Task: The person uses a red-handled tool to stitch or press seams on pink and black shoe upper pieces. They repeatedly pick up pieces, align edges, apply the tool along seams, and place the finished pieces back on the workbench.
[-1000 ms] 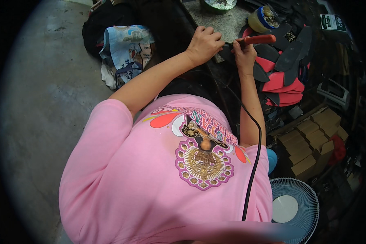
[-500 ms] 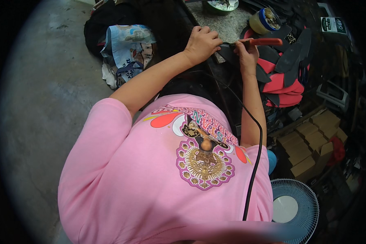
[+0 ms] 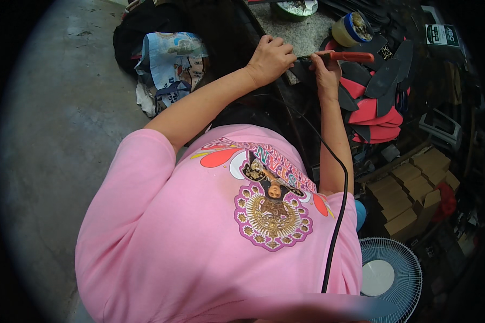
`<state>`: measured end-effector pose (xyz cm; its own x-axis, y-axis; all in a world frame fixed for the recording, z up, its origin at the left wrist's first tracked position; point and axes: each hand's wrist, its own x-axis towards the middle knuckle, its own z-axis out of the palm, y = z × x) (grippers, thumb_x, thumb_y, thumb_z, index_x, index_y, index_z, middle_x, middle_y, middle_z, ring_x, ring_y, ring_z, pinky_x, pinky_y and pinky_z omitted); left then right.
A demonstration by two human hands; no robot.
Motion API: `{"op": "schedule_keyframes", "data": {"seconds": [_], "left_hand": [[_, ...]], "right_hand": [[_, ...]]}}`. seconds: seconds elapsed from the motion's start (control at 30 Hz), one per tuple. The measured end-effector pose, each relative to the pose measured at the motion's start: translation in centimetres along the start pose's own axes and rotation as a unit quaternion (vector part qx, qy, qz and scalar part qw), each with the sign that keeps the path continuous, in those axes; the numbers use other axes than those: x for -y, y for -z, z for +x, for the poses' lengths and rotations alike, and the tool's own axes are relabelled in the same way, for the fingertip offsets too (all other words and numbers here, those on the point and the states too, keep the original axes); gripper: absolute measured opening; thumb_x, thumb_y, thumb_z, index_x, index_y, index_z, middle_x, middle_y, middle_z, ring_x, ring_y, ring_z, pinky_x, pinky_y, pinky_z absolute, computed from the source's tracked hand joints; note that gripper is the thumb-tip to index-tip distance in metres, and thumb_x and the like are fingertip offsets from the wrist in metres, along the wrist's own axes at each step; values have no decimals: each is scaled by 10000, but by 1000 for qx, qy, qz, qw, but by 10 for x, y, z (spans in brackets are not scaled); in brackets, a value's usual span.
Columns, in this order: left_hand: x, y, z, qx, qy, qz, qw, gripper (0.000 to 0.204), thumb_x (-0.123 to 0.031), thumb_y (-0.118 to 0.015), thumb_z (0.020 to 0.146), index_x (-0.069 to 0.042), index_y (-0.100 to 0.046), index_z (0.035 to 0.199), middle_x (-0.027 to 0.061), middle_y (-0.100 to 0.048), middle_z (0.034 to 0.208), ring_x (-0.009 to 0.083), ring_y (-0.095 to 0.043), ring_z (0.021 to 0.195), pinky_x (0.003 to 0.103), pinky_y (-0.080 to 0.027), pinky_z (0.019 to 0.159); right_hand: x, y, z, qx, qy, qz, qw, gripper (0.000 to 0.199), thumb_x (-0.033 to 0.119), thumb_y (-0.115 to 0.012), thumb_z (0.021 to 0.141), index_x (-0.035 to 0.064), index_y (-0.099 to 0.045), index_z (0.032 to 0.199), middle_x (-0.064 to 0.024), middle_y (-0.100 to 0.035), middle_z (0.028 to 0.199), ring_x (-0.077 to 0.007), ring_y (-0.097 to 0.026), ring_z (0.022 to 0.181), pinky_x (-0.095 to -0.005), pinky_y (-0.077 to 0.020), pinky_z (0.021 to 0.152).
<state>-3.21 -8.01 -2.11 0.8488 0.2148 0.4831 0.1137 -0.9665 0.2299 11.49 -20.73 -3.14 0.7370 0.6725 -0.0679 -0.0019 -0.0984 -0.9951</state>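
My right hand (image 3: 325,67) grips a red-handled tool (image 3: 352,56), its handle pointing right and its thin dark end reaching left toward my other hand. I cannot make out the shape of that end. Close by on the left, my left hand (image 3: 272,58) is closed, fingers bent, at the edge of a dark flat piece (image 3: 303,73). Its fingertips are partly hidden, and the piece lies between my two hands. Just right of my right hand lie several black and red sole-shaped pieces (image 3: 381,81), heaped over one another.
A jar with a blue rim (image 3: 347,30) stands on the speckled worktop (image 3: 302,33), beside a green bowl (image 3: 295,12). A black cable (image 3: 337,226) runs down my front. Cardboard boxes (image 3: 409,188) and a white fan (image 3: 390,274) are at right, a printed bag (image 3: 170,62) at left.
The tool's end sits slightly lower and my right hand has shifted a touch. My left hand stays almost where it was, still closed.
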Motion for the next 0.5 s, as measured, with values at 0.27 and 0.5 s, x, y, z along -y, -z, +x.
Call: {"op": "schedule_keyframes", "data": {"seconds": [0.27, 0.5], "left_hand": [[3, 3, -8, 16, 80, -37, 996, 192, -262, -779, 757, -184, -715, 920, -19, -619, 857, 191, -598, 917, 415, -423, 885], [4, 4, -7, 16, 29, -20, 999, 137, -218, -768, 756, -175, -705, 870, -20, -600, 842, 192, -589, 904, 400, -424, 875]], "right_hand": [[3, -6, -9, 18, 110, -291, 950, 80, 100, -698, 905, 65, -629, 925, -9, -638, 738, -94, -602, 643, -255, -472, 606], [4, -5, -1, 36, 17, -63, 997, 76, 79, -694, 906, 49, -627, 926, -1, -615, 801, -88, -580, 677, -235, -466, 620]]}}
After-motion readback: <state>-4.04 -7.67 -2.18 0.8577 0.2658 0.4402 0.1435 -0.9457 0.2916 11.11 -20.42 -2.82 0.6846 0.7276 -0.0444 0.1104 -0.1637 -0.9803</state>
